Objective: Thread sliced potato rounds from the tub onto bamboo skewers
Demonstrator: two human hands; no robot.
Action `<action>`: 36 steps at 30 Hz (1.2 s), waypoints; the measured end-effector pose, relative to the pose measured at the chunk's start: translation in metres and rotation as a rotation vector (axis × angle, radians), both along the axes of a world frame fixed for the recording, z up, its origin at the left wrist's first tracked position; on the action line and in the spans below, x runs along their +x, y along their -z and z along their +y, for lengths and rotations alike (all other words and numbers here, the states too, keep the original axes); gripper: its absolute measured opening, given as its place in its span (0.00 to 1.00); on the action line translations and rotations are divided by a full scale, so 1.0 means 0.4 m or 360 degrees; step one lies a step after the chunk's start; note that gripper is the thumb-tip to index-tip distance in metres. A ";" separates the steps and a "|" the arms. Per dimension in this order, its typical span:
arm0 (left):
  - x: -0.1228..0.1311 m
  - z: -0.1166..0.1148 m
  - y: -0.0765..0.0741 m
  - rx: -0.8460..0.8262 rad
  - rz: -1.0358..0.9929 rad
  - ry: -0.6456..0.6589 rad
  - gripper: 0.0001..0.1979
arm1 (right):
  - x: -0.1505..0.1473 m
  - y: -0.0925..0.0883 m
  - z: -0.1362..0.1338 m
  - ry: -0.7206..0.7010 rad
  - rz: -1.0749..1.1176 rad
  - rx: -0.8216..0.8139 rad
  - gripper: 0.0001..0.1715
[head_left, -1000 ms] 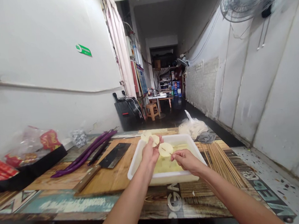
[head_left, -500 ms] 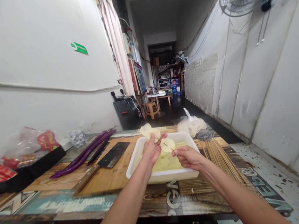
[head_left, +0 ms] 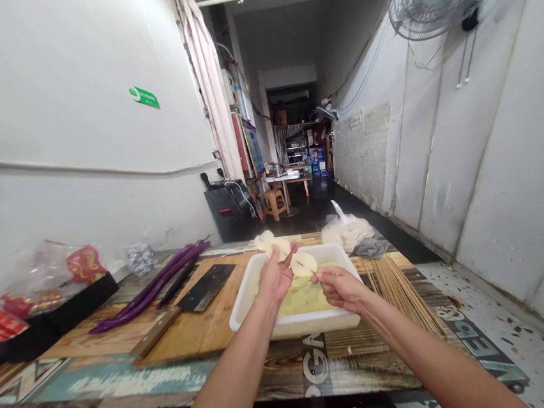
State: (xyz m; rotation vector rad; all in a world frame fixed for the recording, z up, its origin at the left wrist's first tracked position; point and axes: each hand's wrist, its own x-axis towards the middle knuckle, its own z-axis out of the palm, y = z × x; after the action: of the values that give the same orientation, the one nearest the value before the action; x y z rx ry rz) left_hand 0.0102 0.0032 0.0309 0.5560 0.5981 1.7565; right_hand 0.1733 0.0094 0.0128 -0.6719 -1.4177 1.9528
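Over a white plastic tub (head_left: 238,310), my left hand (head_left: 274,279) has its fingers closed on pale potato slices (head_left: 282,248), with some fingers stretched out. My right hand (head_left: 341,285) pinches the near end of a thin bamboo skewer. On that skewer is a round potato slice (head_left: 303,264), between my two hands. How far the skewer runs on behind my left fingers is hidden. Below, more potato slices (head_left: 305,300) lie in the tub, apparently in liquid.
A cleaver (head_left: 207,287) lies on a wooden cutting board (head_left: 193,333), with purple eggplants (head_left: 150,289) behind it. Right of the tub are loose bamboo skewers (head_left: 405,290) and a plastic bag (head_left: 346,230). A black box (head_left: 82,304) with packets stands far left.
The slice on the skewer has tilted slightly, and the skewer's mark across its face looks less plain. Both hands stay nearly in place; the whole view has shifted a little.
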 end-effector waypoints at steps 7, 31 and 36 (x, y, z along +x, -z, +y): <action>-0.017 0.017 -0.005 0.0021 -0.0314 -0.0171 0.12 | -0.009 0.000 -0.008 -0.0090 -0.0150 0.0062 0.16; 0.006 0.013 -0.017 -0.0033 -0.0367 0.0184 0.09 | -0.015 -0.013 -0.029 0.0108 -0.0256 0.0180 0.12; 0.016 0.007 -0.013 -0.0152 -0.0341 0.0270 0.17 | -0.009 -0.005 -0.017 0.0132 -0.0189 0.0140 0.14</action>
State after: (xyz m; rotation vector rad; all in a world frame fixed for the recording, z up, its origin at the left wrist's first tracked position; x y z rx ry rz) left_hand 0.0165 0.0060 0.0361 0.3368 0.4675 1.5930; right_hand 0.1697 0.0027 0.0146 -0.8042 -1.5126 1.8014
